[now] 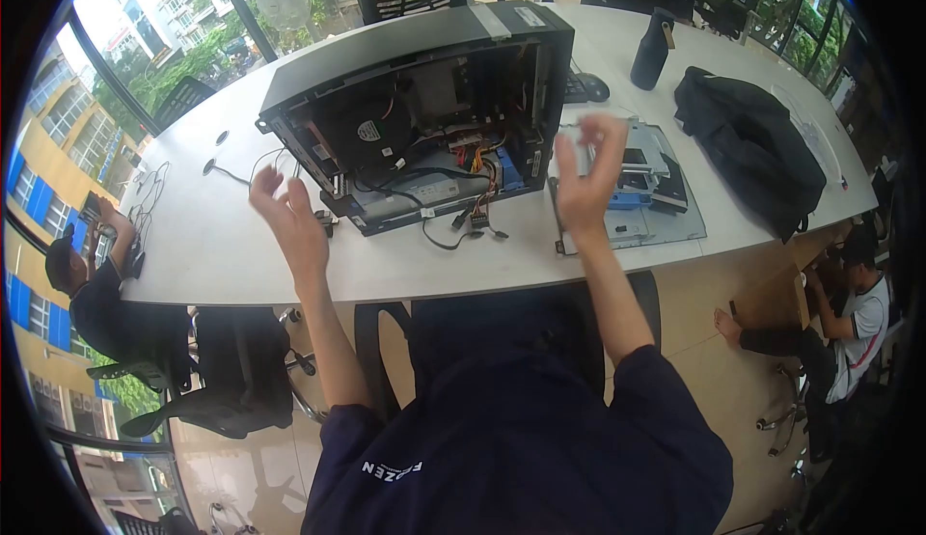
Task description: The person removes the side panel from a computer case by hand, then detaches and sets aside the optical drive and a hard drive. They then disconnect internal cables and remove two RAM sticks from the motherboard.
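Note:
An opened black desktop computer case point(405, 51) stands upright on the white table, its inside facing me. A fan point(369, 131), circuit parts and bundled coloured wires point(473, 157) show within, and a few loose cable connectors point(479, 219) hang out at the front lower edge. My left hand point(292, 229) is raised beside the case's left end, fingers apart and curved, holding nothing. Past the right end, my right hand point(586, 186) is up with spread fingers, also holding nothing. Behind it lies a grey metal side panel point(666, 229) with a bracket with blue parts point(632, 200) on it.
A dark bottle point(652, 51), a computer mouse point(590, 86) and a black bag or cloth point(750, 144) are on the table's point(193, 246) far right side. Thin cables lie at left. One person point(106, 294) sits at the left end; another person point(854, 313) sits low at right.

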The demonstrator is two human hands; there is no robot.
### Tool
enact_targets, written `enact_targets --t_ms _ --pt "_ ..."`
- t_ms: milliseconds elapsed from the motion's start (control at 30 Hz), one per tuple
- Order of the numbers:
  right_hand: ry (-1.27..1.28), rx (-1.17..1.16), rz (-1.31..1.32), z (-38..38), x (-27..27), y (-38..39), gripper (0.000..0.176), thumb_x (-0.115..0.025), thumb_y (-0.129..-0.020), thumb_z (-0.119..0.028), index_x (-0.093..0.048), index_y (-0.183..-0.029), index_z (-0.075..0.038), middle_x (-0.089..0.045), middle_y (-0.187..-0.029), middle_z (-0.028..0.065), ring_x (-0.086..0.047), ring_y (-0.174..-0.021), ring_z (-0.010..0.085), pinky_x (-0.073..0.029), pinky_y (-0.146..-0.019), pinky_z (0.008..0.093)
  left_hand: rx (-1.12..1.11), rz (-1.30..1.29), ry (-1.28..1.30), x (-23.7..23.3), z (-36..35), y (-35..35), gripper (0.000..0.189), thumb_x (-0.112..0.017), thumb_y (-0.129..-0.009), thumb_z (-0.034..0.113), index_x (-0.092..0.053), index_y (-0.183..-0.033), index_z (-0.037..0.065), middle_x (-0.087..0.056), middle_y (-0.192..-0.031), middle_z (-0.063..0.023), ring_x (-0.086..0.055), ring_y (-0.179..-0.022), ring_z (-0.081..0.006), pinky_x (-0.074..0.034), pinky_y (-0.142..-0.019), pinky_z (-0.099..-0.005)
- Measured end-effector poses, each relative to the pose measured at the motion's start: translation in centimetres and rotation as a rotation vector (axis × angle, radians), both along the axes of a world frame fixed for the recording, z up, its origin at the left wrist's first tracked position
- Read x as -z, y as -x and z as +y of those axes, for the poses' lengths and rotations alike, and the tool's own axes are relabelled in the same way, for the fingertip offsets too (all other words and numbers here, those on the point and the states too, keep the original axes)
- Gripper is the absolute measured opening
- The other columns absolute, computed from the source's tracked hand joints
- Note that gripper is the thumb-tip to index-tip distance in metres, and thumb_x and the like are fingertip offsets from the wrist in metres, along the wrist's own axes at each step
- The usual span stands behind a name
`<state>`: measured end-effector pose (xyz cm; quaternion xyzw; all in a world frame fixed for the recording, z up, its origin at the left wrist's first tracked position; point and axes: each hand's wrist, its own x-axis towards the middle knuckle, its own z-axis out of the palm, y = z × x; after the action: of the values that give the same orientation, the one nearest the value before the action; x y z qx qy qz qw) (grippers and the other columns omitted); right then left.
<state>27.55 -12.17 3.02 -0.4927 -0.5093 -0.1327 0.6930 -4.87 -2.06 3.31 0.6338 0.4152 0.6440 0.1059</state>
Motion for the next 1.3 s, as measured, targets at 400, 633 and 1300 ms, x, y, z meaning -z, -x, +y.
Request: enact_targets --t_ms 400,633,1300 --pt "0.274 -0.887 0.35 9.6 -0.4 -6.1 0.07 -0.03 -0.107 -0.057 -0.052 -0.135 0.003 -0.059 -0.127 0.0104 -0.052 -0.117 0.0167 -0.038 -0.104 0.0286 0.283 0.063 0.274 2.3 5.5 -0.8 0.08 -0.038 -0.1 0.066 -0.051 -0.133 -0.006 -0.062 -0.121 -0.0187 -0.058 -0.113 -0.0285 -0.043 -0.101 -0.0386" --pt "0.276 -0.667 0.247 9.4 -2.6 -4.8 0.076 -0.03 -0.105 -0.062 -0.052 -0.135 0.005 -0.058 -0.13 0.0145 -0.05 -0.121 0.0183 -0.033 -0.109 0.0295 0.268 0.041 0.319 0.0 5.0 -1.7 0.079 -0.032 -0.102 0.065 -0.054 -0.13 -0.006 -0.064 -0.111 -0.0136 -0.06 -0.1 -0.0222 -0.046 -0.091 -0.035" --pt "0.876 -0.661 0.572 8.5 -3.8 -3.3 0.033 -0.063 -0.084 -0.021 -0.06 -0.11 0.0 -0.064 -0.094 0.0094 -0.062 -0.082 0.0158 -0.047 -0.079 0.0285 0.652 -0.114 0.851 -1.7 5.6 0.3 0.055 -0.063 -0.099 0.033 -0.051 -0.135 -0.007 -0.065 -0.119 -0.0157 -0.065 -0.101 -0.0154 -0.053 -0.085 -0.0271"
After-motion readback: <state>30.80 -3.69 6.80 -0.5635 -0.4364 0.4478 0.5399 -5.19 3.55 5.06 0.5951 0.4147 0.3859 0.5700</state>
